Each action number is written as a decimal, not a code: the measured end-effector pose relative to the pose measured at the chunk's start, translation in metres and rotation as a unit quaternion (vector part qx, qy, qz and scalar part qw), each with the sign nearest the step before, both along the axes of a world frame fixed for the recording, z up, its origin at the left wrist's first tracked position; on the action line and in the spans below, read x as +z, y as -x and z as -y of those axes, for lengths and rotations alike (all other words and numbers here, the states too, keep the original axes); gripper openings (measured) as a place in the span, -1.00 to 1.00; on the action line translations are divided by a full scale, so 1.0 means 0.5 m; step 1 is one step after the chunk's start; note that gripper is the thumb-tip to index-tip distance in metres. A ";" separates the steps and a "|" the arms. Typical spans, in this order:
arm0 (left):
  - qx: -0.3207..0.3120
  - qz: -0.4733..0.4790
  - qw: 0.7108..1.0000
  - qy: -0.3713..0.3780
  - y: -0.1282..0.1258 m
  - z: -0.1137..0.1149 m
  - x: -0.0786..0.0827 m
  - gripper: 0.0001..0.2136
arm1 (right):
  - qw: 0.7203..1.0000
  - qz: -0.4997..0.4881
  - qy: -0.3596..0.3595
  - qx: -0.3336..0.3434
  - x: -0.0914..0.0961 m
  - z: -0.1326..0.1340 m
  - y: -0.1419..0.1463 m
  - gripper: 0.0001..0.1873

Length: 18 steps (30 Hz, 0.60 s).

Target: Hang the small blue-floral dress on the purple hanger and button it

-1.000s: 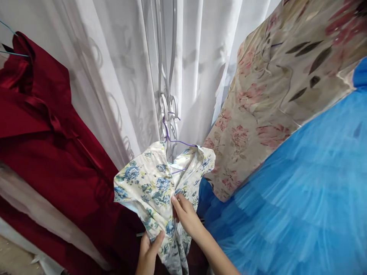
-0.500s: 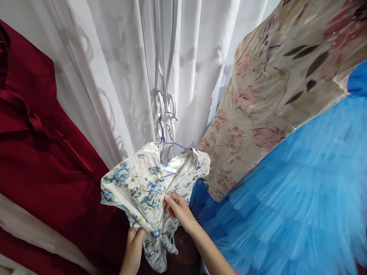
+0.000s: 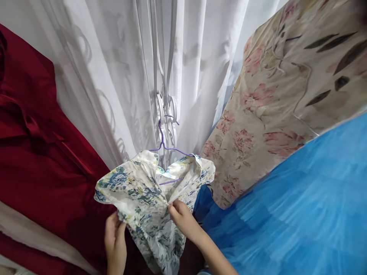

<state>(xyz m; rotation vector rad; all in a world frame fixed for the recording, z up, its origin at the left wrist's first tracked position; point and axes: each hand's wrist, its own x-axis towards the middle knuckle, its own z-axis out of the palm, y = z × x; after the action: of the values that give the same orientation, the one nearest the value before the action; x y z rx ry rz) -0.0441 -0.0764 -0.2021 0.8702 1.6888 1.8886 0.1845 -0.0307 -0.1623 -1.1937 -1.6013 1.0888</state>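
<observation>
A small white garment with blue flowers [image 3: 143, 194] hangs on a purple wire hanger [image 3: 164, 147] hooked to a white metal grille [image 3: 166, 110] behind the sheer curtain. My right hand [image 3: 181, 217] pinches the garment's front opening near the collar. My left hand [image 3: 114, 238] holds the cloth's lower left edge, fingers curled against it.
A dark red dress [image 3: 37, 145] hangs at the left. A beige fabric with pink flowers [image 3: 275, 107] and a blue tulle skirt [image 3: 301, 214] fill the right. White sheer curtains [image 3: 114, 76] cover the back.
My left hand has slid up and left along the garment's side. The right hand stays pinched at the front. The garment has spread wider on the hanger.
</observation>
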 end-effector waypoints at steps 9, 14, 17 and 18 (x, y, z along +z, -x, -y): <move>-0.215 -0.221 0.950 -0.051 -0.183 -0.024 0.007 -0.82 | 0.995 -0.074 0.052 0.044 0.012 0.029 -0.019 -0.73; -0.327 -0.266 0.907 -0.004 -0.223 -0.081 0.019 -0.79 | 0.989 -0.127 0.075 0.032 0.093 0.003 -0.033 -0.76; -0.364 -0.302 0.881 0.019 -0.222 -0.077 0.038 -0.85 | 0.986 -0.163 0.035 0.002 0.192 -0.033 -0.039 -0.76; -0.371 -0.308 0.876 0.024 -0.223 -0.071 0.044 -0.84 | 0.984 -0.179 0.016 -0.002 0.226 -0.043 -0.037 -0.77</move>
<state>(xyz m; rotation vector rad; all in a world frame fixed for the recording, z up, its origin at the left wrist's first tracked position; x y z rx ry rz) 0.0674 -0.0408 -0.1799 1.9096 1.3637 1.0862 0.2031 -0.0092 -0.0491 -0.9558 -1.3073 1.2501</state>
